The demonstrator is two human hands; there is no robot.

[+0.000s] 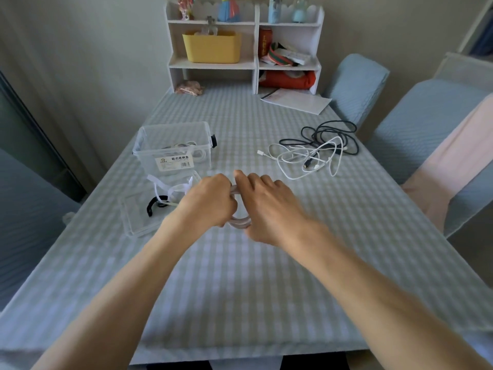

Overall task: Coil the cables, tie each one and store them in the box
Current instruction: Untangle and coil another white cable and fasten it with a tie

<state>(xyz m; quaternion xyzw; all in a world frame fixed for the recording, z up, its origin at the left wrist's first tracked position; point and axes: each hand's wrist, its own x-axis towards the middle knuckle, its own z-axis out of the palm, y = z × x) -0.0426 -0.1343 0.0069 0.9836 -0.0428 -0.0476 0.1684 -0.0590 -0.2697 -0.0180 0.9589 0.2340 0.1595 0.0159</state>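
Note:
Both hands meet over the middle of the table on a coiled white cable (241,222). My left hand (210,201) grips the coil's left side, and my right hand (269,206) holds its right side with the fingers curled over it. Only the coil's lower loop and a short piece at the top show between the hands. The clear plastic box (144,145) stands to the left behind the hands, with coiled cables inside. Its clear lid (130,222) lies in front of it, carrying white ties (173,188) and a black tie (152,206).
A tangle of black cable (346,145) and white cables (293,158) lies at the right of the table. A white shelf unit (256,65) stands at the far edge, with papers (296,100) beside it. Blue-covered chairs (416,134) line the right side.

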